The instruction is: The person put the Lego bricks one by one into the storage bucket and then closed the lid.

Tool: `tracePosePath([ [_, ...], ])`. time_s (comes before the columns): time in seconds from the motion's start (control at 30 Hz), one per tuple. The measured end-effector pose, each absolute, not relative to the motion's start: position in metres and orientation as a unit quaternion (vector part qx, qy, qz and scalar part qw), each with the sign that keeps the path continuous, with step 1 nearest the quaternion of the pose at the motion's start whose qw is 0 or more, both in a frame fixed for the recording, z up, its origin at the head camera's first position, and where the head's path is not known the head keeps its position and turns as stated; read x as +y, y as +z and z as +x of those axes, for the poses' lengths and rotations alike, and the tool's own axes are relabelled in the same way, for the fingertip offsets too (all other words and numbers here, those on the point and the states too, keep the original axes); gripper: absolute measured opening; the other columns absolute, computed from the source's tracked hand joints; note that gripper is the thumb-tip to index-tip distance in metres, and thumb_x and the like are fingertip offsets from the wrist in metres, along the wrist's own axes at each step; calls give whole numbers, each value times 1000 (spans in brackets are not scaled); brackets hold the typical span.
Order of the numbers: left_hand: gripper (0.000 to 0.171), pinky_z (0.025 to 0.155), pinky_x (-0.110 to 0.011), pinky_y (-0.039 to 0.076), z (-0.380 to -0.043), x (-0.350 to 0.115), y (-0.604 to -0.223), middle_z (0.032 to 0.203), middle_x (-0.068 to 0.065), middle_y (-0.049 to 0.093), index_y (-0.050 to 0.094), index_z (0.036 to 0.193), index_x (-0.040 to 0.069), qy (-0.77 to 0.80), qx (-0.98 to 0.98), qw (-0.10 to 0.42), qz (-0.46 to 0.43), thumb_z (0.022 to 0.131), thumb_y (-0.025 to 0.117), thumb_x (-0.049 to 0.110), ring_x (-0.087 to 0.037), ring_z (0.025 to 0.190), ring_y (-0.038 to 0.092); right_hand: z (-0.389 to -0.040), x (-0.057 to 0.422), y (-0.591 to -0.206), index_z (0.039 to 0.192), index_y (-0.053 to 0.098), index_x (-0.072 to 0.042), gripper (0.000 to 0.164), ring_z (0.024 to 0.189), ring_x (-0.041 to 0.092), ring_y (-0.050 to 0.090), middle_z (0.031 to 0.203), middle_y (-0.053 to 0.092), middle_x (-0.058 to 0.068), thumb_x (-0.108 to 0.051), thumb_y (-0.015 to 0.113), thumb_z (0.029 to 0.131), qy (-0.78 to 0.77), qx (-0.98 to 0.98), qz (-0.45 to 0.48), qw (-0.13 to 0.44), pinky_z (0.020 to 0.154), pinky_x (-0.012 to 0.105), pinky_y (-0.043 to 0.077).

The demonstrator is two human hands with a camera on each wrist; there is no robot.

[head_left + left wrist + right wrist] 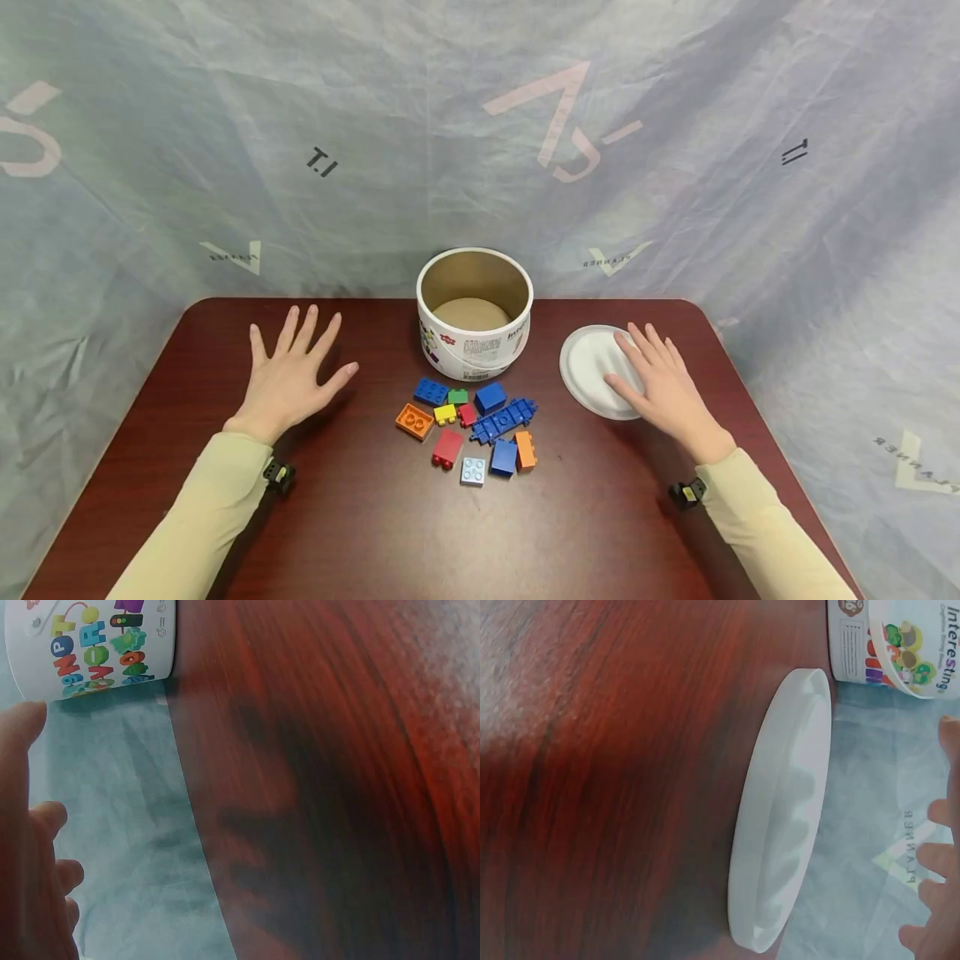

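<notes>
My left hand [288,379] is held over the left part of the table with its fingers spread and nothing in it. On the right, my right hand [663,387] has straight fingers that overlap the round white lid [592,375] in the head view. In the right wrist view the lid [750,825] lies on the table, apart from the fingers [936,859]. A white bucket [474,350] with printed sides stands at the back middle. Before it lie several toy bricks, among them a blue ladder-like piece [504,421], a red brick [447,447] and a light blue brick [472,472].
Orange bricks [415,422], blue bricks [491,398], a yellow brick [446,414] and a green brick [457,397] share the group in the middle. The dark red table [420,542] reaches back to a grey printed cloth [375,208] that hangs behind and on both sides.
</notes>
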State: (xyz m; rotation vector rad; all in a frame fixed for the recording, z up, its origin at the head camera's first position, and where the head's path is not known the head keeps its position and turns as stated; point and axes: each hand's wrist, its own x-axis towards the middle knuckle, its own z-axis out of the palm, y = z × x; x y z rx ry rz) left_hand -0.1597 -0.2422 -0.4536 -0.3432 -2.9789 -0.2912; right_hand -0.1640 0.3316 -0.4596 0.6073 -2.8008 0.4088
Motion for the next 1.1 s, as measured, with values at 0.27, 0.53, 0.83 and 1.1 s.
tracePosePath([
  [0.27, 88, 116, -75, -14, -160, -237, -451, 173, -19, 14, 23, 168, 23, -92, -987, 58, -115, 99, 46, 72, -38, 161, 3, -163, 326, -455, 158, 46, -7, 73, 154, 46, 27, 163, 37, 24, -39, 71, 98, 138, -956, 232, 118, 123, 62, 20],
  [0.53, 90, 116, -73, -16, -164, -227, -447, 173, -19, 16, 24, 168, 23, -79, -987, 61, -126, 97, 48, 74, -39, 160, 5, -165, 317, -450, 160, 43, -10, 73, 153, 45, 28, 163, 37, 24, -41, 69, 99, 145, -951, 251, 110, 120, 63, 24],
  [0.83, 89, 120, -74, 0, -169, -215, -452, 168, -24, 25, 29, 166, 19, -155, -975, 90, -130, 97, 55, 69, -42, 157, 15, -163, 302, -445, 156, 48, -11, 70, 151, 45, 32, 160, 43, 22, -44, 69, 99, 143, -944, 272, 118, 121, 65, 20],
  [1.1, 83, 120, -72, 11, -177, -194, -448, 164, -21, 34, 34, 164, 18, -207, -964, 96, -138, 99, 58, 63, -42, 150, 29, -161, 285, -441, 149, 56, -6, 65, 138, 43, 50, 148, 56, 20, -49, 64, 101, 147, -924, 323, 144, 112, 60, 37],
])
